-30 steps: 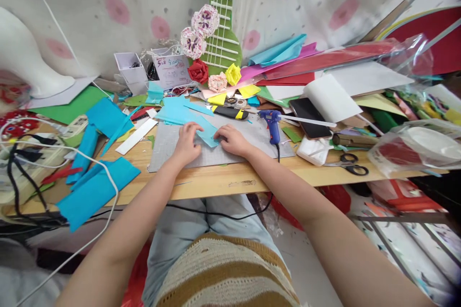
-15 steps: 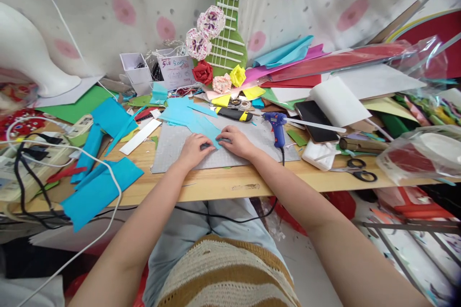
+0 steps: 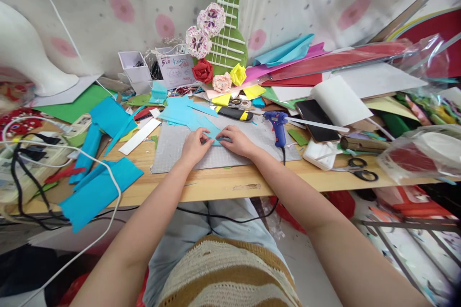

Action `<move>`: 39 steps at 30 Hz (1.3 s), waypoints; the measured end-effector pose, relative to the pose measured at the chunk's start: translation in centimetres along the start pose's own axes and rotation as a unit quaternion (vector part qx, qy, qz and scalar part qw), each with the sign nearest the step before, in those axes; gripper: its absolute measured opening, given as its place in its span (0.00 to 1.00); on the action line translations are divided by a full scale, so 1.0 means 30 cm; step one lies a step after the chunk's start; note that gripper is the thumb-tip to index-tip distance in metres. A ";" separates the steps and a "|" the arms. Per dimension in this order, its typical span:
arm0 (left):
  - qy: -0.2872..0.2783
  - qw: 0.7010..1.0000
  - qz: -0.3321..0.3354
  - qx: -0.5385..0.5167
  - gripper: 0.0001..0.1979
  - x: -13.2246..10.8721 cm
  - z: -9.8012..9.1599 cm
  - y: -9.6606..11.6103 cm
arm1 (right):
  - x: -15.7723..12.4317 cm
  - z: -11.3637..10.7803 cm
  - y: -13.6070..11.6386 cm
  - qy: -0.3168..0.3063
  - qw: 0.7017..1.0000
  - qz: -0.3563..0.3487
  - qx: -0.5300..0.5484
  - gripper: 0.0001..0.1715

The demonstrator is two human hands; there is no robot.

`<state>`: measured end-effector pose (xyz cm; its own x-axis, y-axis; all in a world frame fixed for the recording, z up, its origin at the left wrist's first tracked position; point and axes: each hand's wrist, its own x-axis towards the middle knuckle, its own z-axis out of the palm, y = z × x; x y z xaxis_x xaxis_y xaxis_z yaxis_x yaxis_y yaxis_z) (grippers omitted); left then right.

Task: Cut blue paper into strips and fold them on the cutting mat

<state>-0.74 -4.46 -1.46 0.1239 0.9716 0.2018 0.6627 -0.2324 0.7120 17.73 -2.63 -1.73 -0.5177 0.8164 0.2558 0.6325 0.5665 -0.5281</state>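
Observation:
A small piece of light blue paper (image 3: 212,133) lies on the grey cutting mat (image 3: 169,146) in the middle of the wooden table. My left hand (image 3: 194,146) pinches its left part with thumb and fingers curled. My right hand (image 3: 236,140) presses on its right part, fingers bent down onto the paper. The two hands almost meet over the piece, which they partly hide.
More blue sheets (image 3: 97,192) lie left. Behind the mat are a utility knife (image 3: 234,113), a blue glue gun (image 3: 278,124), paper flowers (image 3: 203,71) and a green cardboard guitar (image 3: 228,19). A phone (image 3: 314,115) and scissors (image 3: 360,169) lie right. Cables (image 3: 32,163) run at the left edge.
My hands have drawn closer together on the blue piece, the left one shifting right and its fingers curling into a pinch. The view has shifted slightly.

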 end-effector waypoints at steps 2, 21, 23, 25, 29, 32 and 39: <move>0.003 1.000 -0.005 0.000 0.11 0.001 0.003 0.001 | 0.000 -0.002 -0.003 -0.003 1.000 0.001 -0.004 0.13; 0.009 0.997 0.001 0.074 0.11 0.001 0.006 0.015 | -0.003 -0.016 -0.010 -0.028 1.000 -0.005 0.003 0.14; 0.009 0.996 0.008 0.086 0.10 0.000 0.006 0.017 | -0.002 -0.017 -0.012 -0.029 1.000 -0.003 -0.001 0.15; 0.006 0.995 0.019 0.096 0.08 0.000 0.006 0.017 | -0.001 -0.018 -0.016 -0.031 0.999 0.003 -0.007 0.16; -0.002 0.993 0.036 0.114 0.03 0.001 0.004 0.019 | -0.001 -0.015 -0.025 -0.026 1.000 0.007 -0.016 0.13; -0.003 0.992 0.038 0.124 0.02 0.000 0.002 0.023 | -0.003 -0.007 -0.026 -0.016 0.999 0.011 -0.026 0.15; 0.000 0.992 0.031 0.123 0.02 -0.001 0.003 0.024 | -0.001 0.006 -0.009 -0.011 1.000 0.002 -0.019 0.14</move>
<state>-0.20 -4.65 -1.01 0.1701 0.9555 0.2408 0.8136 -0.2741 0.5128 17.47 -2.82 -1.74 -0.5273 0.8167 0.2346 0.6564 0.5668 -0.4979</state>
